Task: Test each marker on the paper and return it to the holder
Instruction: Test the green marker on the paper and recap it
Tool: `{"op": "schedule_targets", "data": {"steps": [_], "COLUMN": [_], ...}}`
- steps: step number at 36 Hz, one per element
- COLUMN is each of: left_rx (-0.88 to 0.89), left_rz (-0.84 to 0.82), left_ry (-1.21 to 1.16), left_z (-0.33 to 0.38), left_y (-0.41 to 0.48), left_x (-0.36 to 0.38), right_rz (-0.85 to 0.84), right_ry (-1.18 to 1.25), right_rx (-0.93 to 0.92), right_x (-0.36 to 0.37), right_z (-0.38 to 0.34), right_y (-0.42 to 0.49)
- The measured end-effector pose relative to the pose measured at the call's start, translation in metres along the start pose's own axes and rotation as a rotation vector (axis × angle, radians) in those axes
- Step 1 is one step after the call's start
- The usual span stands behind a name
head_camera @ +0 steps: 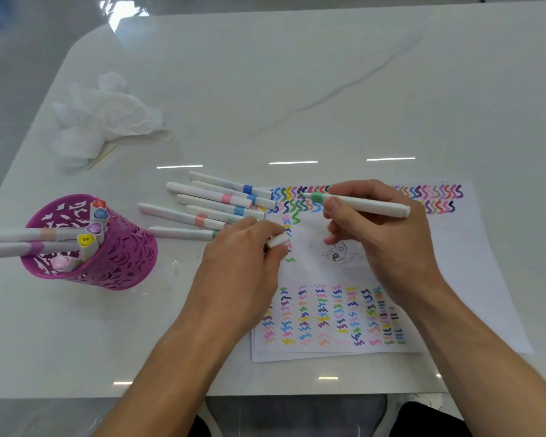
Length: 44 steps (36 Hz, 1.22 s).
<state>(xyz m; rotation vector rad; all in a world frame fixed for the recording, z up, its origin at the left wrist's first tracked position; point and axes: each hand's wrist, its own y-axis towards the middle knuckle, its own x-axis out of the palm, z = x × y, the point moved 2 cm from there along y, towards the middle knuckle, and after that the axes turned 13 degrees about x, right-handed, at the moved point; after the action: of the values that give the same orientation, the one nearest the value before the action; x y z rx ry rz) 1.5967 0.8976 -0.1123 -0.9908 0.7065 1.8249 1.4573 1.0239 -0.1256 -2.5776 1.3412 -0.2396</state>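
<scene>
My right hand [375,225] grips an uncapped white marker with a green band [363,205], its tip pointing left over the top rows of squiggles on the paper [473,279]. My left hand [243,250] rests on the paper's left edge and pinches a white marker cap [278,240]. Several capped white markers [215,203] lie side by side just left of the paper. The purple cut-out holder [117,257] stands at the left with several markers [92,228] in it.
Crumpled white tissue [104,121] lies at the back left of the glossy white table [328,89]. The near table edge runs just below the paper, with a dark chair seat under it.
</scene>
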Motion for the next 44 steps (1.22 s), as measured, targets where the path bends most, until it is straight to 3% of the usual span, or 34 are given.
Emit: {"op": "schedule_targets", "data": {"steps": [6, 14, 33, 44], "left_rx": [-0.144, -0.139, -0.009, 0.078], "left_rz": [0.157, 0.203, 0.123, 0.240], "left_ry": [-0.410, -0.603, -0.547, -0.488], "left_z": [-0.002, 0.001, 0.005, 0.010], "left_y": [0.002, 0.003, 0.004, 0.003], "left_x": [-0.001, -0.002, -0.001, 0.003], "right_rz": [-0.062, -0.122, -0.154, -0.251], "right_ry": [0.094, 0.118, 0.018, 0.173], "right_rx": [0.035, 0.023, 0.056, 0.126], "right_x": [0.001, 0.004, 0.002, 0.001], "right_z": [-0.012, -0.018, -0.014, -0.008], "right_y": [-0.009, -0.015, -0.012, -0.013]}}
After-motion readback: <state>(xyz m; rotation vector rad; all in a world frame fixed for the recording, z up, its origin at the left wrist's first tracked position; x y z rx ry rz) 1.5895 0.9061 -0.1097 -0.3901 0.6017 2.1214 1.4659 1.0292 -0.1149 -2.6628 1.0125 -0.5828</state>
